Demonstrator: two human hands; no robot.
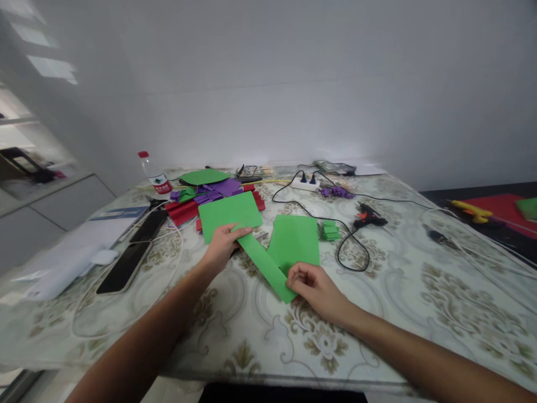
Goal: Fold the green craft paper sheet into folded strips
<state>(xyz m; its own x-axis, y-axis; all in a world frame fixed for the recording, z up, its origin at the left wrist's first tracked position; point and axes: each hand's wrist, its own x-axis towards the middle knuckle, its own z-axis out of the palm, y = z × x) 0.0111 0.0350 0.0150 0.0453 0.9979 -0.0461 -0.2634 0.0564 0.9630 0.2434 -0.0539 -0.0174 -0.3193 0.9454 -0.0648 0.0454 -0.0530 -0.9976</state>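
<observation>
A long green paper strip (265,264) is stretched slantwise between my two hands, above the table. My left hand (224,246) pinches its upper end between thumb and fingers. At the lower end, my right hand (312,288) grips the strip's edge with thumb and forefinger. Behind the right hand lies a larger green sheet (297,238), partly covered by the strip. Just beyond my left hand, another green sheet (230,210) rests against a heap of red paper (183,211) and purple paper (218,189). A dark tool beneath the left hand is mostly hidden.
Small folded green pieces (330,230) lie right of the sheet. A black glue gun (368,215), its cord and a white power strip (305,183) occupy the right and back. A phone (126,267), white cables and a water bottle (156,174) stand left.
</observation>
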